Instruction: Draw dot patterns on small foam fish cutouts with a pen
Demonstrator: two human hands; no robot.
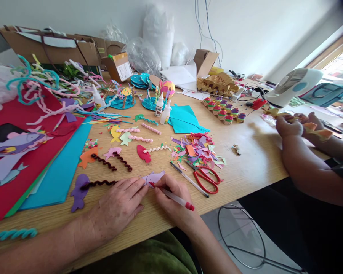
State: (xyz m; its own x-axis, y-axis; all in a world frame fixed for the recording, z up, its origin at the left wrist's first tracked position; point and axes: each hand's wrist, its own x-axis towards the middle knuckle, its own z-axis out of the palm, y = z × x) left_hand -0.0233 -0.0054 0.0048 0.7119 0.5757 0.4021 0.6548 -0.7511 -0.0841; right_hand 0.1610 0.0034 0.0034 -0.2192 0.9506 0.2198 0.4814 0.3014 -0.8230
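Note:
My left hand (121, 203) rests on the table with its fingers together, pinning the tail end of a lavender paper fish (157, 177). A red patch marks the fish's lower edge. In my right hand (174, 196) is a red gel pen (178, 199) with a translucent barrel, gripped near its tip, which touches the red patch. Left of my hands lies a purple paper fish (80, 192) with a dark brown coiled pipe cleaner (101, 183) on it. Beyond my hands are a red paper fish (143, 153) with a white coil and an orange paper fish (85, 157).
Red-handled scissors (207, 179) and another pen (188, 179) lie right of my hands, before a heap of paper scraps (200, 150). Glue bottles (165, 112) stand farther back. Coloured sheets (54, 182) cover the left. Another person's hands (291, 127) hold egg-carton pieces at right.

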